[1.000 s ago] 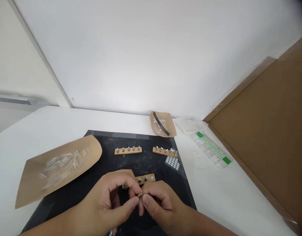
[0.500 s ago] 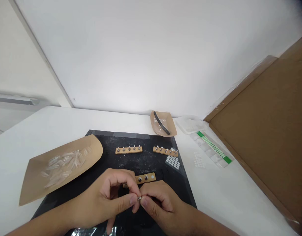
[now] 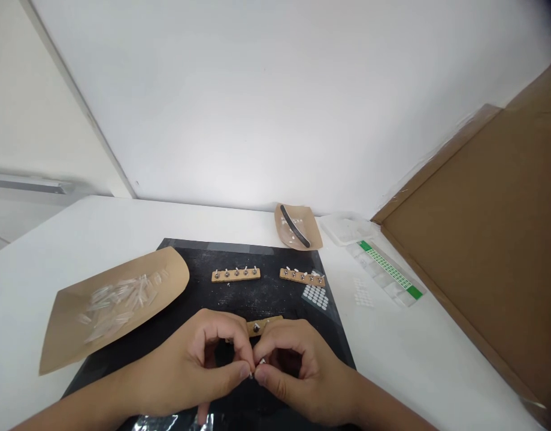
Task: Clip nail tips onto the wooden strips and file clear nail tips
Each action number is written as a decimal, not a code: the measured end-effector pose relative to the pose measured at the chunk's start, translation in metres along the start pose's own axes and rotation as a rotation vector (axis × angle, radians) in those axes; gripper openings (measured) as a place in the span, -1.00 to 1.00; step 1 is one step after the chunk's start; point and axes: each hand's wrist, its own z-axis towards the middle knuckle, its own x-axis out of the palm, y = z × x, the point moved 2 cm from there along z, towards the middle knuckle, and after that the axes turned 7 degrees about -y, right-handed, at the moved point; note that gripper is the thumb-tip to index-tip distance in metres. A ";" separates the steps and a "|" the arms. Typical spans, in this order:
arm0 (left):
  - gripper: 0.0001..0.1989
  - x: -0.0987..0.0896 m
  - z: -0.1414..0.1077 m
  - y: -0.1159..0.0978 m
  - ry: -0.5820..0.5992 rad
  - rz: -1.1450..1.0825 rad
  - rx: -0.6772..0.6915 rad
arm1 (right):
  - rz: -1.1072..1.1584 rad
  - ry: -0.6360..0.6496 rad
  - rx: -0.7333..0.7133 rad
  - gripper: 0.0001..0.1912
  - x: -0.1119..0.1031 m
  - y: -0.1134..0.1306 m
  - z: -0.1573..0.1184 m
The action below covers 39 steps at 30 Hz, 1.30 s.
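My left hand (image 3: 208,359) and my right hand (image 3: 293,371) meet over the black mat (image 3: 239,299), both closed with thumb and forefinger pinched together. Between the fingertips shows a tiny metal-and-white piece (image 3: 262,361), too small for me to make out its kind. Just behind my hands lies a cardboard strip (image 3: 271,324), partly covered by them, with a small upright metal holder on it. Two similar strips sit farther back, a left strip (image 3: 236,275) and a right strip (image 3: 302,277), each bearing several metal holders with white tips.
A brown paper tray (image 3: 62,323) holds several clear nail tips (image 3: 120,299) at left. Behind the mat, a smaller brown tray (image 3: 314,230) carries a dark curved nail file (image 3: 294,225). A sheet of white oval stickers (image 3: 315,296) and a green-labelled clear packet (image 3: 390,269) lie right. Cardboard (image 3: 491,239) stands at far right.
My right hand has shifted slightly up and arched its fingers, covering more of the near cardboard strip. The tiny piece now shows at the right fingertips. My left hand has barely moved.
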 end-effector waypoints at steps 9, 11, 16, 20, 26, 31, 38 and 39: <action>-0.73 0.013 0.000 -0.004 -0.103 0.024 -0.115 | -0.047 0.014 0.011 -0.78 -0.001 -0.002 0.000; -0.69 0.014 0.001 0.000 -0.121 0.003 -0.129 | -0.035 0.015 0.008 -0.77 0.000 -0.002 0.001; -0.59 0.013 0.003 0.011 -0.159 -0.086 -0.083 | -0.030 -0.011 -0.023 -0.85 0.000 0.000 0.003; -0.54 0.014 0.004 0.012 -0.149 -0.177 -0.050 | -0.019 -0.029 -0.020 -0.91 0.002 0.000 0.002; -0.49 0.010 0.006 0.007 -0.199 -0.184 -0.031 | -0.084 -0.035 -0.018 -0.89 0.001 0.002 -0.001; -0.51 0.000 0.007 0.000 -0.376 -0.048 0.060 | -0.295 -0.136 -0.029 -0.90 -0.019 0.008 -0.003; -0.71 -0.006 0.007 -0.009 -0.557 0.094 0.136 | -0.475 -0.203 0.117 -0.94 -0.052 -0.006 -0.003; -0.75 -0.006 0.007 -0.010 -0.576 0.114 0.156 | -0.488 -0.193 0.131 -0.94 -0.054 -0.008 -0.003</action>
